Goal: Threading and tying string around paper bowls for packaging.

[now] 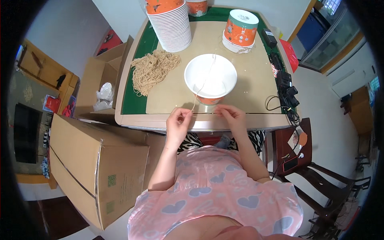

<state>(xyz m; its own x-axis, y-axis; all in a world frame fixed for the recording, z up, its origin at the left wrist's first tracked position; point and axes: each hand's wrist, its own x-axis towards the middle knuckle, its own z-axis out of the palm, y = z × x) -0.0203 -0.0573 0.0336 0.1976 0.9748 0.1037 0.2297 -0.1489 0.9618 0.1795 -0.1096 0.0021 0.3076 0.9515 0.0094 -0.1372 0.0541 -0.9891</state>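
In front of me on the table stands a round paper tub (211, 69), white inside and orange outside, its mouth facing up. A thin beige string (204, 83) runs across its opening and down to my left hand (179, 121), whose fingers are pinched on it at the table's near edge. My right hand (233, 116) is closed in a pinch just right of the tub's base; what its fingertips hold is too small to make out. Left of the tub lies a loose heap of the same beige string (153, 71).
A tall stack of paper tubs (170, 30) stands at the far left, an upside-down stack (241, 32) at the far right. Black adapters and cables (285, 82) line the right edge. Cardboard boxes (120, 172) stand at my left, a dark wooden chair (320, 180) at my right.
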